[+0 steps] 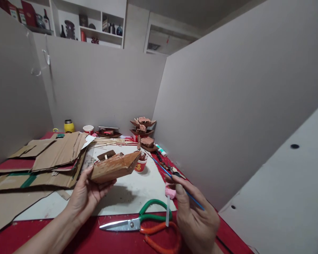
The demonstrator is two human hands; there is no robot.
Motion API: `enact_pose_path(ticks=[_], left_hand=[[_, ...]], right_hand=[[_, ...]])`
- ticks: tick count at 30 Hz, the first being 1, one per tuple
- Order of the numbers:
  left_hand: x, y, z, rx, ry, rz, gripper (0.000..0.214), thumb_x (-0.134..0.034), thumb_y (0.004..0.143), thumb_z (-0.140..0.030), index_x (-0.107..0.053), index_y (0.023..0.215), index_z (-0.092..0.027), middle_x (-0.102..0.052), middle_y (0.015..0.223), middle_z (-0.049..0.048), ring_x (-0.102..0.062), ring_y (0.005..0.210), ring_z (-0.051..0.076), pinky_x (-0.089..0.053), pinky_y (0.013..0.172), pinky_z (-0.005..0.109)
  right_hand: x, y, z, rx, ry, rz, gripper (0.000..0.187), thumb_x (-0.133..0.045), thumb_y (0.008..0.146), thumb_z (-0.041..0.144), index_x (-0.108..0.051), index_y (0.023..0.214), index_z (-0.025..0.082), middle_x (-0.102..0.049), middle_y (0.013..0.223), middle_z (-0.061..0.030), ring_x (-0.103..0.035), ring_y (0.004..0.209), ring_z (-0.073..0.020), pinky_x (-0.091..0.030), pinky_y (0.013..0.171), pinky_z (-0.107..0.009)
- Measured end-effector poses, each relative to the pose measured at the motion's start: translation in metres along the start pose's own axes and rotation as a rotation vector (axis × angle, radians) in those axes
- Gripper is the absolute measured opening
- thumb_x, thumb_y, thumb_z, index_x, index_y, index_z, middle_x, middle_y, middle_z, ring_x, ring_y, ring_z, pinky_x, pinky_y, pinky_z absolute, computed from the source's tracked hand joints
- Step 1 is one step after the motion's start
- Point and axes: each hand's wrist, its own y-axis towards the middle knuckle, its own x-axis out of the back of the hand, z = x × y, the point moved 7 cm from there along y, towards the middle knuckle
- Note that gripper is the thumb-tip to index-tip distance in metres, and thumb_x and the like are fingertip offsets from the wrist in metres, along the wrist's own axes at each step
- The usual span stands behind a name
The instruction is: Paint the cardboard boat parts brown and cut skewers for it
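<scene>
My left hand [91, 190] is closed round one end of a cardboard model boat [116, 167], held tilted above a white sheet [116, 199]. Reddish-brown paint covers part of the boat's side, while bare cardboard shows lower down. Between the thumb and fingers of my right hand [194, 211] is a thin blue paintbrush [163, 168], its tip pointing forward and left. Behind the boat stands a red and white paper cup [141, 165] with brown paint on its inside. The brush tip is near this cup; whether it carries paint I cannot tell.
Scissors [131, 225] with green and orange handles lie in front, beside a pink object [170, 192] with a translucent stick. Cardboard pieces [58, 155] are piled left. Brown model boats [143, 132], thin wooden sticks [113, 141] and a yellow jar [69, 126] stand farther back. Grey panels [100, 84] enclose the table.
</scene>
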Motion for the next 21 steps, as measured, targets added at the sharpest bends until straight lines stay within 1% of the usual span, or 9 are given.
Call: enact_pose_path(ticks=[2, 4, 8, 10, 14, 17, 19, 21], left_hand=[[0.001, 0.000, 0.000, -0.001, -0.003, -0.004, 0.040, -0.056, 0.095, -0.029, -0.051, 0.132, -0.015, -0.078, 0.092, 0.0141, -0.079, 0.073, 0.030, -0.066, 0.061, 0.035], [0.002, 0.001, 0.000, -0.003, -0.010, -0.007, 0.039, -0.055, 0.095, -0.028, -0.051, 0.132, -0.015, -0.078, 0.092, 0.0140, -0.079, 0.073, 0.030, -0.066, 0.062, 0.035], [0.003, 0.004, 0.002, -0.014, -0.020, 0.000, 0.035, -0.057, 0.095, -0.027, -0.054, 0.128, -0.016, -0.078, 0.095, 0.0136, -0.079, 0.073, 0.029, -0.065, 0.060, 0.034], [0.004, 0.004, 0.002, -0.020, -0.018, 0.001, 0.032, -0.058, 0.095, -0.027, -0.055, 0.126, -0.018, -0.078, 0.095, 0.0129, -0.079, 0.072, 0.028, -0.065, 0.059, 0.032], [0.005, 0.003, 0.005, -0.014, -0.001, 0.006, 0.033, -0.060, 0.095, -0.029, -0.056, 0.126, -0.019, -0.078, 0.095, 0.0129, -0.079, 0.073, 0.028, -0.065, 0.058, 0.032], [0.006, 0.002, 0.004, -0.030, -0.010, 0.009, 0.032, -0.063, 0.093, -0.028, -0.058, 0.123, -0.019, -0.078, 0.096, 0.0117, -0.078, 0.072, 0.025, -0.065, 0.059, 0.032], [0.006, 0.002, 0.003, -0.046, -0.011, 0.013, 0.033, -0.065, 0.091, -0.028, -0.059, 0.122, -0.018, -0.078, 0.099, 0.0115, -0.078, 0.074, 0.025, -0.066, 0.061, 0.034], [0.006, 0.002, 0.002, -0.055, -0.007, 0.012, 0.032, -0.067, 0.091, -0.029, -0.061, 0.120, -0.017, -0.078, 0.099, 0.0116, -0.078, 0.075, 0.024, -0.066, 0.063, 0.034]], right_hand=[[0.003, -0.002, 0.005, 0.010, 0.025, -0.003, 0.029, -0.064, 0.095, 0.011, -0.073, 0.118, 0.026, -0.081, 0.103, -0.0012, -0.078, 0.091, -0.0161, -0.060, 0.092, -0.028], [0.002, -0.005, 0.014, 0.065, 0.069, 0.025, 0.035, -0.063, 0.094, 0.007, -0.072, 0.121, 0.026, -0.081, 0.106, -0.0013, -0.078, 0.091, -0.0157, -0.060, 0.092, -0.028], [-0.010, -0.013, 0.039, 0.295, 0.106, 0.147, 0.046, -0.061, 0.090, -0.001, -0.069, 0.128, 0.023, -0.080, 0.109, -0.0039, -0.075, 0.102, -0.0180, -0.061, 0.093, -0.031], [-0.019, -0.015, 0.044, 0.357, 0.132, 0.192, 0.049, -0.059, 0.089, -0.003, -0.067, 0.131, 0.020, -0.079, 0.110, -0.0061, -0.074, 0.106, -0.0187, -0.061, 0.095, -0.032], [-0.041, -0.017, 0.047, 0.360, 0.174, 0.257, 0.047, -0.057, 0.089, -0.004, -0.066, 0.130, 0.017, -0.079, 0.109, -0.0102, -0.075, 0.106, -0.0200, -0.062, 0.093, -0.034], [-0.055, -0.022, 0.058, 0.400, 0.199, 0.327, 0.044, -0.056, 0.091, -0.002, -0.064, 0.130, 0.015, -0.081, 0.105, -0.0118, -0.077, 0.100, -0.0210, -0.064, 0.089, -0.034], [-0.061, -0.027, 0.067, 0.448, 0.232, 0.395, 0.043, -0.055, 0.092, 0.000, -0.062, 0.133, 0.014, -0.081, 0.104, -0.0129, -0.078, 0.098, -0.0218, -0.065, 0.085, -0.034], [-0.062, -0.027, 0.070, 0.446, 0.245, 0.420, 0.045, -0.055, 0.093, 0.002, -0.061, 0.135, 0.015, -0.081, 0.105, -0.0132, -0.079, 0.098, -0.0226, -0.066, 0.085, -0.035]])
